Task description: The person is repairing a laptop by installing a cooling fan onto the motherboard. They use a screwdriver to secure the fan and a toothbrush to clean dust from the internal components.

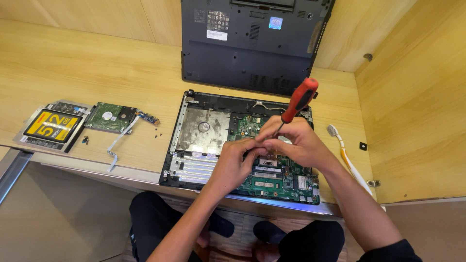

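The right hand was closed around a red-handled screwdriver, its tip down on the green board of the opened laptop at the bench's front edge, while the left hand pinched its fingertips beside that tip. The pale wooden bench also carried a removed bottom cover leaning at the back wall, a bare hard drive and a boxed drive toward the left end, and a toothbrush near the right wall.

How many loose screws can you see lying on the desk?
3 that I can make out: one dark screw beside the packaged drive, two screws near the opened laptop. Others may be hidden under the hands.
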